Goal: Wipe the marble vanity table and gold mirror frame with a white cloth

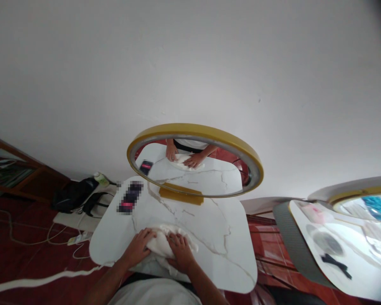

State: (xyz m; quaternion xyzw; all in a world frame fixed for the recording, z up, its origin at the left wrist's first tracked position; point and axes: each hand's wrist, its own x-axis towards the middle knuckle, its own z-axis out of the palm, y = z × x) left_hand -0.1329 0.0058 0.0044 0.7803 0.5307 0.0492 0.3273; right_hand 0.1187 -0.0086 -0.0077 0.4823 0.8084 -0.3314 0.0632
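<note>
Marbled tabletop (209, 228) with both hands at its near side. Directly beyond the hands stands an oval mirror with a gold rim (258, 169), on a gold base (180, 195); its glass repeats the hands and cloth. A dark, pixelated object (131, 197) lies beyond the left hand (140, 245), well apart from it. Farther left, off the tabletop, are a black bag (74, 195) and a power strip (79, 239); a white strap (51, 278) reaches the table's near left edge. Well to the right of the right hand (181, 254), a second table (346, 237) bears a black item (336, 265). The crumpled white cloth (160, 245) lies on the tabletop, between and beneath the hands. The left fingers, close together, press on its left end; whether they pinch it cannot be told. The right hand lies palm down across its right portion, fingers slightly spread.
</note>
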